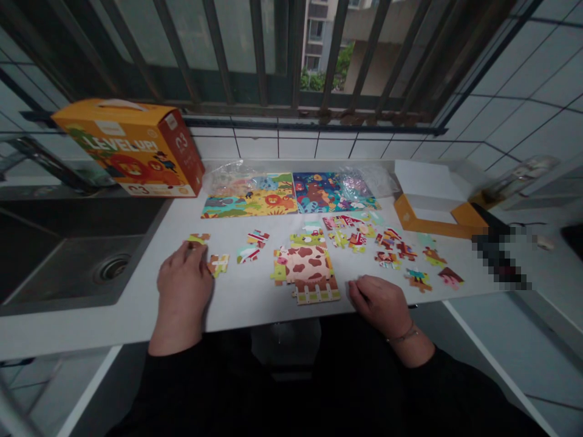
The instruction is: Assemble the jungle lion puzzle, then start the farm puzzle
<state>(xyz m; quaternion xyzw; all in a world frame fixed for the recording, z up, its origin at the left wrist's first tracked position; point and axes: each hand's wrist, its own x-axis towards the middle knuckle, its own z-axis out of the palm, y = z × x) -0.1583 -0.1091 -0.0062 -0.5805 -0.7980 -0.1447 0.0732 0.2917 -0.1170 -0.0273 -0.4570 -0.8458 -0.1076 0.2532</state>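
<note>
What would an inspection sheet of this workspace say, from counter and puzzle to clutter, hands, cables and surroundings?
Surface: white counter, beside a sink.
Job's things: partly joined cow puzzle near the middle; loose pieces mostly to its right, some left.
Clutter: orange LEVEL UP! box, two picture panels, clear plastic, open orange-and-white box.
Hands: left hand at a yellow-green piece; right hand curled near the counter's front edge.
Cables: nothing seen clearly.
Surroundings: barred window, tiled wall.
</note>
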